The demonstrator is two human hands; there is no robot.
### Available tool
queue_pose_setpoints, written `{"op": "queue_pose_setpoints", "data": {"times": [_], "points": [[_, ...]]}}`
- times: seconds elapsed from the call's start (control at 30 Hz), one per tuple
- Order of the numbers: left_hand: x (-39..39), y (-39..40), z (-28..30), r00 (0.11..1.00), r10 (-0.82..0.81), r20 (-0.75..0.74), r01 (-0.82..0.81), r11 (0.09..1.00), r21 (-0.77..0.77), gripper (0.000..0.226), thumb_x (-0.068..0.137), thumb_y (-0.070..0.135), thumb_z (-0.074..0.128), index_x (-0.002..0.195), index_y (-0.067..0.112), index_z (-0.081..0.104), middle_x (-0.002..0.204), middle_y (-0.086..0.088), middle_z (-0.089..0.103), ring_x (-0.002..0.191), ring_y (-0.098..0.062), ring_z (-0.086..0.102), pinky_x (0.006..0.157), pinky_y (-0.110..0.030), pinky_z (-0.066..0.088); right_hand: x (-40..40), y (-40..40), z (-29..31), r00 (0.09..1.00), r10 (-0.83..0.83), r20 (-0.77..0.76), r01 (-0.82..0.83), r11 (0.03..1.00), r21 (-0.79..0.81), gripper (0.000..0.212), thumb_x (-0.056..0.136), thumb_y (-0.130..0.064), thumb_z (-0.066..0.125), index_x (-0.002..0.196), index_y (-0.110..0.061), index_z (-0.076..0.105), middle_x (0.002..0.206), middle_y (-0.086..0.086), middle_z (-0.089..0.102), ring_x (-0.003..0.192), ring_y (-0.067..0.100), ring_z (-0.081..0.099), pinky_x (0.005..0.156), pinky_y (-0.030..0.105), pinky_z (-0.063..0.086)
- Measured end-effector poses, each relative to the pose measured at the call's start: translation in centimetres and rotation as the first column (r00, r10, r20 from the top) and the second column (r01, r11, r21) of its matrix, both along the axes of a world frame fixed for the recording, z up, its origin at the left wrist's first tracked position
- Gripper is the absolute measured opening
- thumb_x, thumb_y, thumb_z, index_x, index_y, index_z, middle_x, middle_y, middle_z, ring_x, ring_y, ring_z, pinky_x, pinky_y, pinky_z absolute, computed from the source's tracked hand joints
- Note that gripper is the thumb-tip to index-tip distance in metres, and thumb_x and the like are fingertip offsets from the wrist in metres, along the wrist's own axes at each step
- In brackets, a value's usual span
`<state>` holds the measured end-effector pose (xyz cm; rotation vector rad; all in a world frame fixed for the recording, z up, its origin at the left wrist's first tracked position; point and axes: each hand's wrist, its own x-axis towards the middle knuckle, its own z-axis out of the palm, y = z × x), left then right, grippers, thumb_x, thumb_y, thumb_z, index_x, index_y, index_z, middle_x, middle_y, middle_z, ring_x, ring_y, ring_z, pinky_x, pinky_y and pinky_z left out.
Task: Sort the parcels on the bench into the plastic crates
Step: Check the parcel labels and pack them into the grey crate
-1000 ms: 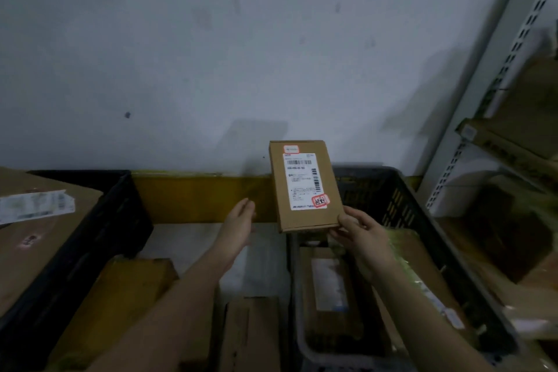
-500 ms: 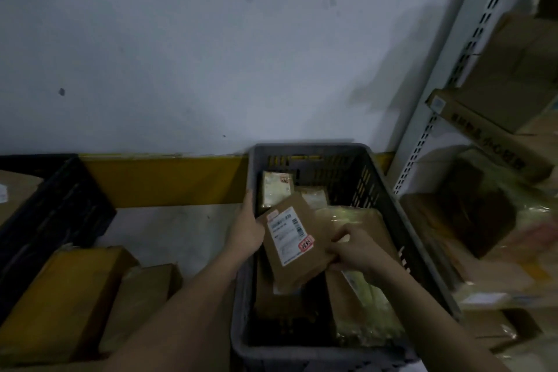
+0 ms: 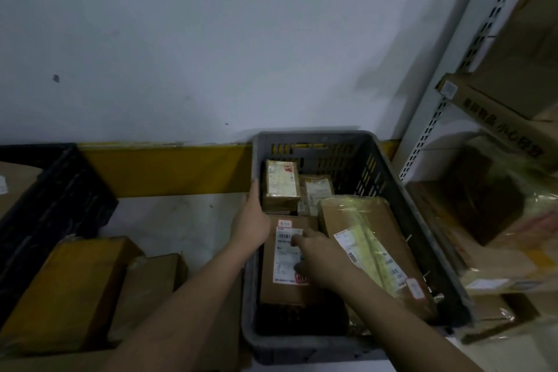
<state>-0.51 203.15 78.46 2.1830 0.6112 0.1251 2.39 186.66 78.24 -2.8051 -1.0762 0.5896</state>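
Observation:
A grey plastic crate (image 3: pixel 314 138) stands on the bench right of centre. A flat brown box with a white label (image 3: pixel 273 290) lies in its left half, on top of other parcels. My left hand (image 3: pixel 250 220) is at the box's upper left corner, against the crate wall, thumb up, fingers hidden behind the box. My right hand (image 3: pixel 320 260) rests on the label with its fingers spread flat. Also in the crate are two small taped boxes (image 3: pixel 281 187) at the back and a large plastic-wrapped parcel (image 3: pixel 371 238) on the right.
A black crate (image 3: pixel 51 205) stands at the left. Two brown parcels (image 3: pixel 69 290) (image 3: pixel 151 284) lie on the bench between the crates. A metal shelf upright (image 3: pixel 437 118) with stacked cartons (image 3: pixel 498 118) is close on the right. A white wall with a yellow band (image 3: pixel 169 169) runs behind.
The labelled box came down from upright in the air in front of the wall into the grey crate and now lies flat. My right hand shifted from its edge onto its label.

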Motion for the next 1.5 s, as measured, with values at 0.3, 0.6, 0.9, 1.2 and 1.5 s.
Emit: {"op": "queue_pose_setpoints", "data": {"times": [0.3, 0.6, 0.9, 1.2, 1.5], "points": [[0.1, 0.0, -0.3, 0.999, 0.033, 0.039, -0.032, 0.999, -0.024, 0.082, 0.096, 0.000, 0.045, 0.158, 0.033, 0.002, 0.164, -0.003, 0.020, 0.128, -0.028, 0.050, 0.095, -0.040, 0.052, 0.7, 1.4, -4.0, 0.960, 0.022, -0.279, -0.063, 0.988, -0.139, 0.095, 0.091, -0.039, 0.068, 0.160, -0.031, 0.003, 0.167, -0.001, -0.013, 0.152, 0.037, -0.012, 0.120, 0.054, 0.020], [0.3, 0.1, -0.8, 0.994, 0.069, 0.088, -0.064, 0.996, -0.061, 0.080, 0.096, -0.001, 0.046, 0.158, 0.033, 0.008, 0.161, -0.002, 0.029, 0.126, -0.024, 0.052, 0.094, -0.032, 0.050, 0.8, 1.2, -4.3, 0.971, 0.049, -0.236, -0.074, 0.992, -0.101, 0.084, 0.089, -0.031, 0.070, 0.156, -0.031, 0.021, 0.167, 0.000, 0.003, 0.152, 0.037, 0.003, 0.116, 0.055, 0.029], [-1.9, 0.6, -0.8, 0.954, 0.268, 0.134, -0.212, 0.919, -0.331, 0.050, 0.104, 0.034, 0.047, 0.152, 0.027, 0.033, 0.137, 0.001, 0.050, 0.115, -0.011, 0.051, 0.090, -0.023, 0.044, 1.2, 1.0, -1.9, 0.973, -0.110, -0.201, 0.157, 0.959, 0.236, 0.031, 0.100, -0.035, 0.049, 0.128, -0.025, 0.057, 0.125, 0.004, 0.063, 0.107, 0.024, 0.062, 0.086, 0.039, 0.054], [-12.6, 11.4, -3.1, 0.938, 0.340, -0.072, -0.347, 0.918, -0.194, 0.038, 0.104, 0.019, 0.048, 0.142, 0.019, 0.045, 0.125, -0.002, 0.054, 0.083, -0.013, 0.057, 0.062, -0.024, 0.047, -2.2, 6.8, 4.8, 0.958, -0.121, -0.259, 0.275, 0.639, 0.719, 0.013, 0.101, -0.022, 0.050, 0.098, -0.024, 0.063, 0.081, 0.001, 0.065, 0.070, 0.021, 0.062, 0.062, 0.046, 0.051], [-18.0, 16.1, -5.6, 0.890, 0.307, -0.337, -0.395, 0.889, -0.233, 0.034, 0.103, 0.022, 0.046, 0.135, 0.012, 0.049, 0.116, -0.006, 0.056, 0.104, -0.026, 0.054, 0.090, -0.037, 0.046, -11.5, 21.2, -3.3, 0.773, 0.087, -0.628, 0.206, 0.902, 0.379, 0.023, 0.101, -0.024, 0.049, 0.120, -0.012, 0.055, 0.108, 0.005, 0.062, 0.099, 0.023, 0.060, 0.083, 0.033, 0.051]]}}
